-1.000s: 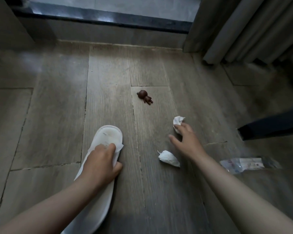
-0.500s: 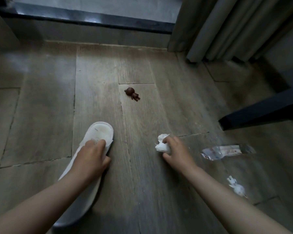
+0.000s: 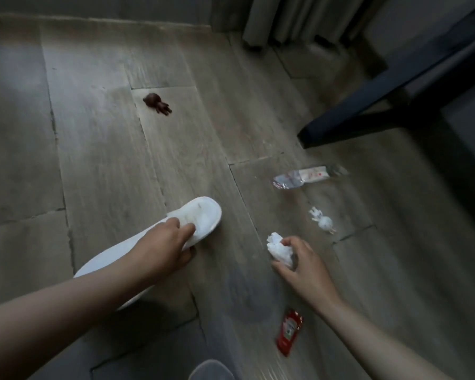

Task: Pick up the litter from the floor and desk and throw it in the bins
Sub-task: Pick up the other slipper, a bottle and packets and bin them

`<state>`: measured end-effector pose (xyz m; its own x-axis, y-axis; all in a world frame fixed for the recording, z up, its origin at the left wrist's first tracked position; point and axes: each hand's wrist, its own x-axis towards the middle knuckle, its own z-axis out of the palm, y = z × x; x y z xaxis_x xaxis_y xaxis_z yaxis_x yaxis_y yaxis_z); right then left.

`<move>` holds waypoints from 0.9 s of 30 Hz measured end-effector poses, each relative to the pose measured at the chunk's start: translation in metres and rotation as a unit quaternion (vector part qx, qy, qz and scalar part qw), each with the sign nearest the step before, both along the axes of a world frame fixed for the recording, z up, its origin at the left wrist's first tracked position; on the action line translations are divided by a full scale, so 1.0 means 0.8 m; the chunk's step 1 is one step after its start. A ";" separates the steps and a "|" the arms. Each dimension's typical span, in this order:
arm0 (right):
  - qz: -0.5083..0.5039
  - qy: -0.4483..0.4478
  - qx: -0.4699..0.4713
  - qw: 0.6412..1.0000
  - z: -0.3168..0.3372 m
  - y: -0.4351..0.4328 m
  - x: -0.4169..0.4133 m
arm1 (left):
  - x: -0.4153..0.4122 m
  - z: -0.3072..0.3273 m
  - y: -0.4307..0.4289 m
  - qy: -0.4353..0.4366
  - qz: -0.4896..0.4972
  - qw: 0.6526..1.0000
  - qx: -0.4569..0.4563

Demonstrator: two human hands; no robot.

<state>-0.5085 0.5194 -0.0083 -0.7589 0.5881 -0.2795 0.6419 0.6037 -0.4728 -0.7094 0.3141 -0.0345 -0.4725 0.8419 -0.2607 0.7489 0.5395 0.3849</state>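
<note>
Above floor: right hand [image 3: 303, 266] grips crumpled tissue [image 3: 279, 250], roughly upright.

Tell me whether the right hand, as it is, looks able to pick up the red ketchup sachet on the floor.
Probably not yet: the right hand is already full of crumpled white tissue. The red ketchup sachet lies unobstructed on the floor below the wrist, so nothing else blocks it.

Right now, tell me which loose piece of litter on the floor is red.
The ketchup sachet, below the right hand; the wrapper is silvery.
</note>
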 end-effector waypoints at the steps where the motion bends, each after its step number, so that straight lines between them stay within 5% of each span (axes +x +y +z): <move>1: -0.010 -0.004 -0.003 1.000 -0.001 -0.006 0.021 | 0.007 0.001 0.003 -0.003 -0.004 1.000 0.003; 15: 0.030 -0.147 0.033 0.988 -0.039 -0.079 0.113 | 0.022 -0.001 -0.002 0.005 -0.046 0.999 -0.019; 27: -0.059 -0.058 0.079 0.993 -0.056 -0.081 0.099 | 0.024 -0.001 -0.002 0.009 -0.029 0.999 -0.037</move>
<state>-0.4293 0.4549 -0.0531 -0.6495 0.7152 -0.2581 0.7578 0.5811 -0.2967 -0.6903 0.3125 -0.0356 -0.4294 0.8462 -0.3155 0.7860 0.5222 0.3309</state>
